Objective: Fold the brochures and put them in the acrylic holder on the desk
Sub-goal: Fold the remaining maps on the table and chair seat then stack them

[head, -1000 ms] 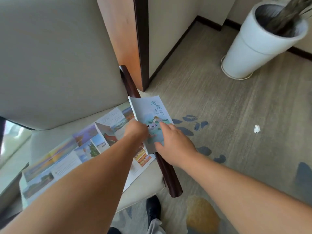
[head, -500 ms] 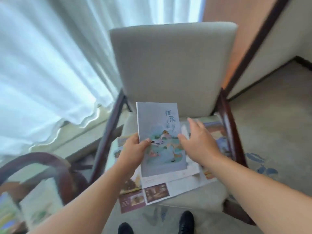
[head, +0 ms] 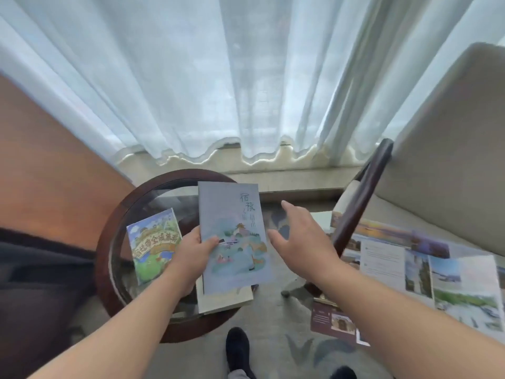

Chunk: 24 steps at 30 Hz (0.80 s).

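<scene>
From the head view, we see the left hand pinching the folded pale-blue brochure with a painted pavilion cover by its left edge, held above the round glass-topped table with a dark wooden rim. Our right hand, just right of that brochure, is spread and holds nothing. A colourful green-and-yellow brochure stands on the table, left of the held one. Unfolded photo brochures lie on the beige cushioned chair, well right of the table.

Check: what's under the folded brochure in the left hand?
Round glass table, plus a pale sheet or booklet showing below the folded brochure held by the left hand. Anything further beneath is covered.
</scene>
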{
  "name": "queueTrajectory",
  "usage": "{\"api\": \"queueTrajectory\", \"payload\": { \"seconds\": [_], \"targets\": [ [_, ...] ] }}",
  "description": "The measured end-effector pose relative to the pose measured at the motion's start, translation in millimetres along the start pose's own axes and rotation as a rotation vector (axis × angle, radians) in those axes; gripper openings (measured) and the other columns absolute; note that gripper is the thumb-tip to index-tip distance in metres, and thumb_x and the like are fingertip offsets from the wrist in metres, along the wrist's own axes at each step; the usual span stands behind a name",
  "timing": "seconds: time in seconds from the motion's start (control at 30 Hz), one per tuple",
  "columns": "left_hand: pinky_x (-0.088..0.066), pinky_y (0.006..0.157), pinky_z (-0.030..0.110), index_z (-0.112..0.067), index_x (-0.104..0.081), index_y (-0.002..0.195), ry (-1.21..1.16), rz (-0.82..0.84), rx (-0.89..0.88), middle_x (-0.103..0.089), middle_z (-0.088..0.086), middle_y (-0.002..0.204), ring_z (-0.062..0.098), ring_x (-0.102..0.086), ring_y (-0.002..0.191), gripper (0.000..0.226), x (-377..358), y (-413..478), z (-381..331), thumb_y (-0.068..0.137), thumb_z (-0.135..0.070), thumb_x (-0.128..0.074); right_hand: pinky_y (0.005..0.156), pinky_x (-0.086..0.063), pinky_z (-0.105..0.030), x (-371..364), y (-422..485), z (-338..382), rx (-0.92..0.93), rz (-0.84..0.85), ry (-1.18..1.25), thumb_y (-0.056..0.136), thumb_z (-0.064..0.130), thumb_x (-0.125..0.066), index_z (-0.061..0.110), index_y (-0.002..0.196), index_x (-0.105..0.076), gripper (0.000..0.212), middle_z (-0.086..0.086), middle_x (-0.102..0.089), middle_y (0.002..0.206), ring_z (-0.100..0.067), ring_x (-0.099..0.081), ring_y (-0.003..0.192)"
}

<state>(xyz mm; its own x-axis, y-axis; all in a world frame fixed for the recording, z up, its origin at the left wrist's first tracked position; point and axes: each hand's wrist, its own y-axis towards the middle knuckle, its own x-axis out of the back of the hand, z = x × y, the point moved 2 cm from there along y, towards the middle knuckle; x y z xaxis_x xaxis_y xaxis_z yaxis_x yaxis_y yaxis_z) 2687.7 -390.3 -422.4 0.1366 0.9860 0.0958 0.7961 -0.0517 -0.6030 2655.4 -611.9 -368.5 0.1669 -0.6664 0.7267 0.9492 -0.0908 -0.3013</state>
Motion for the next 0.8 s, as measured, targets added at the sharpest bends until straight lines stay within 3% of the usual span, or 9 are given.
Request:
{"api": "queueTrajectory", "payload": {
  "seconds": [0.17, 0.43, 0.57, 0.63, 0.8],
  "targets": [
    [-0.057, 0.084, 0.055, -0.023, -0.067, 0.108, 0.02, -0.034, 0.115, -0.074, 0.008, 0.108, 0.032, -0.072, 0.094, 0.024, 52, 30, 53, 0.097, -0.008, -0.053, 0.106, -0.038, -0.035, -60, 21, 23, -0.012, 0.074, -0.068, 0.094, 0.044, -0.054, 0.022, 0.149, -0.028, 0.064, 0.001, -0.04, 0.149, -0.017, -0.039, 0.135],
    [-0.056, 0.087, 0.054, -0.024, -0.064, 0.104, 0.036, -0.014, 0.255, -0.073, 0.006, 0.108, 0.029, -0.071, 0.095, 0.017, 50, 65, 121, 0.096, -0.012, -0.056, 0.095, -0.043, -0.033, -130, 42, -4, -0.058, 0.236, -0.18, 0.093, 0.042, -0.056, 0.025, 0.136, -0.039, 0.049, 0.003, -0.048, 0.136, -0.018, -0.046, 0.124],
    [-0.056, 0.08, 0.042, -0.028, -0.061, 0.096, 0.404, -0.13, 0.227, -0.069, -0.005, 0.099, 0.019, -0.065, 0.087, 0.006, 51, 77, 132, 0.092, -0.032, -0.059, 0.091, -0.043, -0.031, -149, 53, -16, -0.061, 0.28, -0.203, 0.093, 0.039, -0.058, 0.024, 0.137, -0.038, 0.05, 0.001, -0.049, 0.135, -0.018, -0.049, 0.122],
    [-0.052, 0.072, 0.036, -0.026, -0.059, 0.097, 0.57, -0.146, 0.218, -0.066, -0.006, 0.096, 0.019, -0.062, 0.086, 0.017, 52, 77, 132, 0.091, -0.041, -0.058, 0.09, -0.044, -0.032, -155, 59, -19, -0.052, 0.3, -0.218, 0.092, 0.039, -0.057, 0.023, 0.137, -0.038, 0.051, 0.0, -0.049, 0.133, -0.019, -0.05, 0.12],
    [-0.047, 0.065, 0.037, -0.015, -0.048, 0.094, 0.856, -0.181, 0.196, -0.063, 0.004, 0.092, 0.029, -0.06, 0.084, 0.041, 51, 74, 127, 0.089, -0.054, -0.058, 0.097, -0.045, -0.035, -167, 75, -21, 0.006, 0.358, -0.29, 0.09, 0.038, -0.059, 0.024, 0.145, -0.032, 0.062, 0.001, -0.042, 0.14, -0.02, -0.046, 0.125]
  ]
}}
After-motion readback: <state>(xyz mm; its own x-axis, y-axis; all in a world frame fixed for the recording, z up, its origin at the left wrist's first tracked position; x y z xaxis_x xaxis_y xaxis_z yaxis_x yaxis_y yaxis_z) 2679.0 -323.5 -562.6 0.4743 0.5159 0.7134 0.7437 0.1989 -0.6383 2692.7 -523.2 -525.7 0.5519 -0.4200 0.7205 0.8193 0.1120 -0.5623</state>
